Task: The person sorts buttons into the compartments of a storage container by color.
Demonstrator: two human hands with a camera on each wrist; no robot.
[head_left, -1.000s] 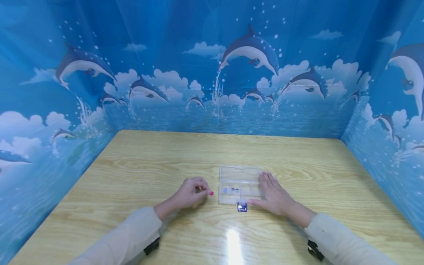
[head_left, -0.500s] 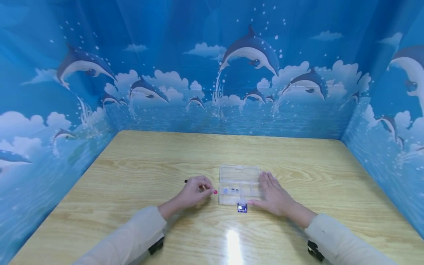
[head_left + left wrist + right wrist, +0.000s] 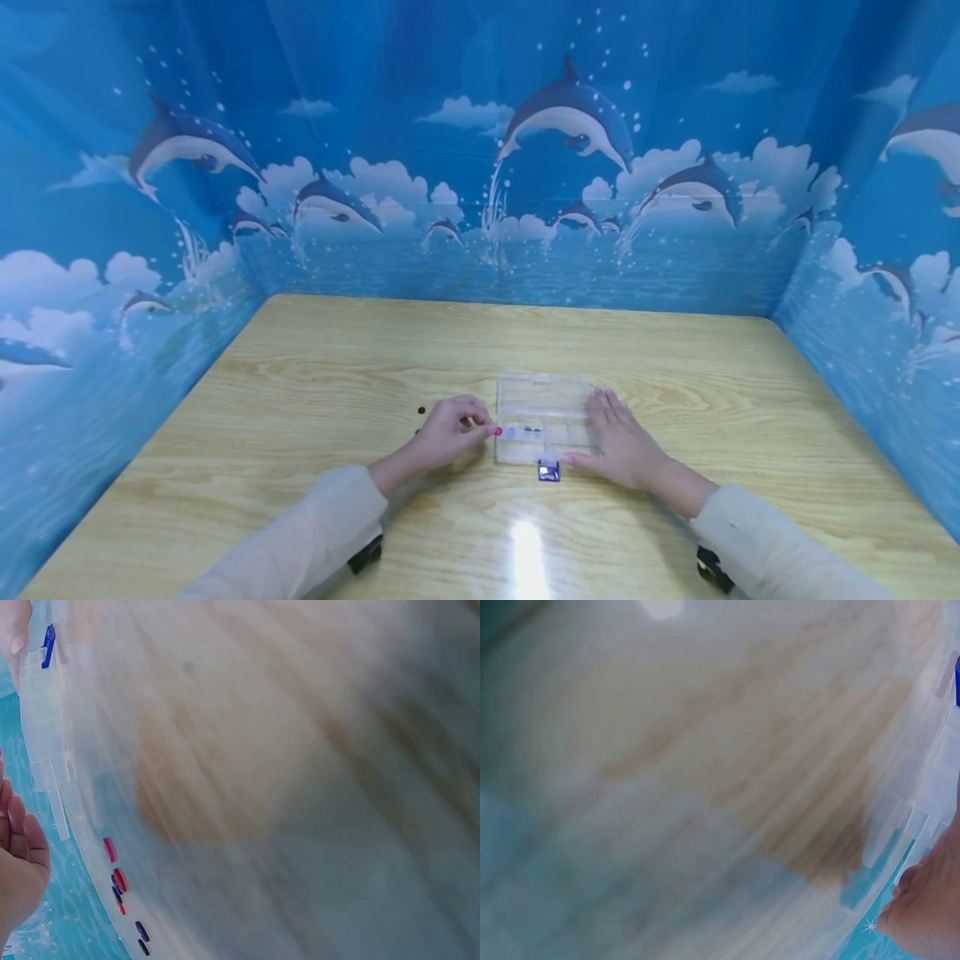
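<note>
Between thumb and fingertips, my left hand [image 3: 452, 431] pinches a small round red piece [image 3: 498, 431] at the left edge of a clear plastic compartment box [image 3: 543, 393]. The box stands with its lid folded back. A light blue piece [image 3: 511, 432] and small dark pieces [image 3: 532, 430] lie in its left compartments. A dark blue latch [image 3: 548, 472] juts from the front edge. My right hand [image 3: 626, 446] rests along the box's right side, fingers straight. In the left wrist view, the left hand [image 3: 22, 855] shows only partly.
Small dark discs [image 3: 422, 410] lie on the wooden table [image 3: 360, 350] behind my left hand. Several red and dark pieces [image 3: 120, 880] show there in the left wrist view. A blue dolphin-print curtain [image 3: 450, 208] surrounds the table.
My left hand has moved right with the red piece, from beside the box to its left edge. Dark discs behind that hand have come into view. The right hand has stayed put.
</note>
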